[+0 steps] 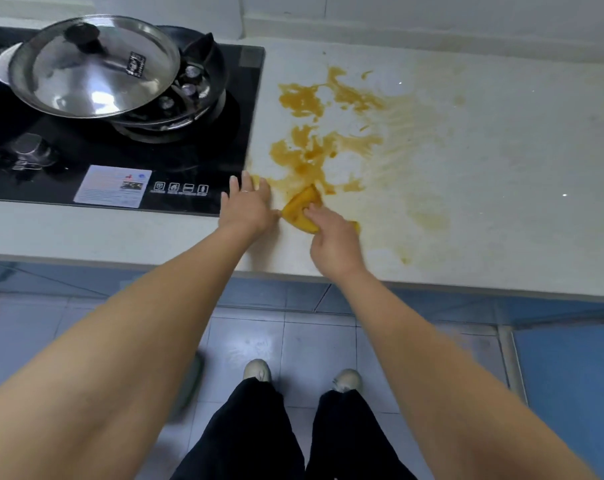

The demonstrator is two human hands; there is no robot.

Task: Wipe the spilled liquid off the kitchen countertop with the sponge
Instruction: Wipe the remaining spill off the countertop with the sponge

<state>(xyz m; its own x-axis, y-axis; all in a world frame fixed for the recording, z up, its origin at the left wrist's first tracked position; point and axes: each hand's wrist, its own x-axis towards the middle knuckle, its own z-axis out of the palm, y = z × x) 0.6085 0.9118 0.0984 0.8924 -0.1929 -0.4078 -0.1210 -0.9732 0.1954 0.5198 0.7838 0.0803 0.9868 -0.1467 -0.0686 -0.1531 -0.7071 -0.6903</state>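
Note:
An orange-brown spill (314, 147) spreads in patches and smears over the pale countertop (501, 150), just right of the stove. A yellow sponge (302, 206) lies on the near edge of the spill. My right hand (335, 242) grips the sponge from the near side, its fingers curled over it. My left hand (246, 204) rests flat on the countertop beside the sponge, fingers spread, its thumb side touching the sponge's left tip. Fainter yellowish streaks (421, 140) fan out to the right of the thick patches.
A black glass stove (196, 161) sits left of the spill, carrying a pan under a steel lid (92, 67). Control knobs (30, 150) stand at its near left. The counter's front edge (432, 280) runs just below my hands. Tiled floor and my feet lie below.

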